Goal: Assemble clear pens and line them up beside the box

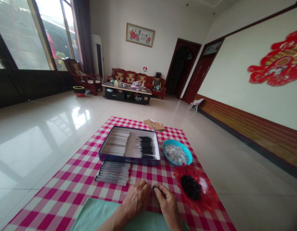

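Closely observed: fingertips [160, 189] of the left hand [136, 199] and right hand [169, 207] pinch a small black piece [153, 187] between them, above a pink-checked tablecloth [90, 150]. Just ahead lie loose clear pens [112, 173], then a blue-rimmed box [129, 146] of pen barrels. To the right sit a red glass dish [199, 199] of black bits and a blue bowl [169, 146] of white pieces. A teal cloth [97, 215] lies below the wrists.

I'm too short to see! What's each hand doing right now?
Left hand: curled shut; what it holds cannot be told.
Right hand: closed, pinching a small black rounded piece.
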Demonstrator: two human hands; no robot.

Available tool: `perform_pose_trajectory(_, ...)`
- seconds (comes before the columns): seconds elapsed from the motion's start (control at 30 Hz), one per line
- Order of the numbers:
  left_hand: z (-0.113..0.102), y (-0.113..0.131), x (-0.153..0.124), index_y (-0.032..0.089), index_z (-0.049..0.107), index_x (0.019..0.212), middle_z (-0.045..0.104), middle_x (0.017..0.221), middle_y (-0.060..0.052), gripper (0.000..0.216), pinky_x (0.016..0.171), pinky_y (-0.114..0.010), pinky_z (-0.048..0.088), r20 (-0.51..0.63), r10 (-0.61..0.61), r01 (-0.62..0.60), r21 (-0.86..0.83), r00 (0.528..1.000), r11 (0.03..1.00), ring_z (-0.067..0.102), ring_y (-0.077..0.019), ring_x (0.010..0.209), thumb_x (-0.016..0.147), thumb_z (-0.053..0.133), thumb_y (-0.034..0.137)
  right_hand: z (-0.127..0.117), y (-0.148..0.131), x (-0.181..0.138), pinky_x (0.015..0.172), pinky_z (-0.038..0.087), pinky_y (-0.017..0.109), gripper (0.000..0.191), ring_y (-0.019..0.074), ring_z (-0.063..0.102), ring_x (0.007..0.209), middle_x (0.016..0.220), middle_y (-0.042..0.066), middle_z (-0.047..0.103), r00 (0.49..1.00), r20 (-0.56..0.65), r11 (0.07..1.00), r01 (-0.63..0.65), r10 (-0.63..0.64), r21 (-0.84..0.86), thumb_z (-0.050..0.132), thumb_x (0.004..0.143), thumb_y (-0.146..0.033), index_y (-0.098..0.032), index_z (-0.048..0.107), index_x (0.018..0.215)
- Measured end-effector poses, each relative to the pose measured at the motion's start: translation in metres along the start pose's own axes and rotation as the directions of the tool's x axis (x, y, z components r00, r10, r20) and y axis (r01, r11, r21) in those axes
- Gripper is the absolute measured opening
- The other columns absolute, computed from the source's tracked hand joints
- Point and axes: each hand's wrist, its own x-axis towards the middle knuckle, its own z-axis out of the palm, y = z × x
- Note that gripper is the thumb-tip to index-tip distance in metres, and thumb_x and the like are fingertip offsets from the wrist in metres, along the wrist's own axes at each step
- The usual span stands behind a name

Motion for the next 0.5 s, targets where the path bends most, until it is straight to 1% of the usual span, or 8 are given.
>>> perform_pose_trajectory(0.1, -0.002, -0.001, 0.001, 0.02, 0.049, 0.084, 0.054, 0.08, -0.002, 0.014, 0.061, -0.024, 0.038, 0.015, 0.003, -0.004, 0.013, 1.0, 1.0, 0.051, -0.0154, 0.073, 0.091, 0.039, 0.015, -0.003, 0.003, 0.0, 0.07, 0.056, 0.028, 0.03, 0.0245, 0.07, 0.078, 0.084, 0.009, 0.075, 0.997, 0.046, 0.998, 0.058, -0.057, -0.023, 0.062, 0.076, -0.044, -0.017, 0.072, 0.086)
perform_pose_trajectory(0.2, -0.004, 0.001, 0.002, 0.02, 0.051, 0.084, 0.054, 0.081, -0.003, 0.014, 0.06, -0.024, 0.037, 0.018, 0.004, -0.004, 0.02, 1.0, 1.0, 0.051, -0.0158, 0.073, 0.091, 0.039, 0.014, -0.006, 0.004, -0.001, 0.064, 0.055, 0.024, 0.026, 0.0213, 0.069, 0.072, 0.08, 0.007, 0.073, 0.987, 0.092, 0.985, 0.14, -0.131, -0.101, 0.056, 0.082, -0.04, -0.018, 0.069, 0.086)
perform_pose_trajectory(0.27, -0.005, 0.003, 0.002, 0.02, 0.051, 0.083, 0.055, 0.08, -0.003, 0.014, 0.06, -0.025, 0.036, 0.021, 0.008, -0.009, 0.033, 1.0, 0.999, 0.05, -0.0164, 0.073, 0.09, 0.04, 0.015, -0.007, 0.003, -0.002, 0.061, 0.053, 0.024, 0.024, 0.0202, 0.068, 0.069, 0.078, 0.005, 0.072, 0.976, 0.101, 0.962, 0.21, -0.194, -0.173, 0.053, 0.084, -0.039, -0.019, 0.066, 0.086)
perform_pose_trajectory(0.37, -0.006, 0.008, 0.002, 0.02, 0.052, 0.083, 0.055, 0.079, -0.003, 0.014, 0.061, -0.026, 0.036, 0.018, 0.02, -0.021, 0.052, 1.0, 0.998, 0.049, -0.0171, 0.073, 0.089, 0.041, 0.014, -0.007, -0.001, -0.003, 0.064, 0.052, 0.026, 0.022, 0.0207, 0.067, 0.07, 0.077, 0.005, 0.071, 0.955, 0.093, 0.922, 0.295, -0.28, -0.249, 0.047, 0.088, -0.037, -0.022, 0.064, 0.085)
perform_pose_trajectory(0.43, -0.007, 0.011, 0.003, 0.02, 0.053, 0.085, 0.055, 0.079, -0.003, 0.014, 0.062, -0.027, 0.036, 0.014, 0.035, -0.035, 0.062, 0.999, 0.997, 0.048, -0.0173, 0.072, 0.09, 0.041, 0.014, -0.007, -0.005, -0.004, 0.065, 0.051, 0.027, 0.023, 0.0214, 0.066, 0.07, 0.075, 0.005, 0.069, 0.953, 0.094, 0.915, 0.302, -0.287, -0.266, 0.044, 0.089, -0.036, -0.025, 0.063, 0.081)
perform_pose_trajectory(0.5, -0.008, 0.013, 0.004, 0.02, 0.053, 0.085, 0.055, 0.079, -0.003, 0.015, 0.063, -0.028, 0.036, 0.016, 0.052, -0.053, 0.067, 0.999, 0.996, 0.048, -0.0173, 0.071, 0.09, 0.041, 0.014, -0.006, -0.007, -0.005, 0.063, 0.05, 0.028, 0.026, 0.022, 0.065, 0.066, 0.07, 0.005, 0.068, 0.964, 0.08, 0.924, 0.265, -0.253, -0.275, 0.044, 0.089, -0.037, -0.026, 0.062, 0.074)
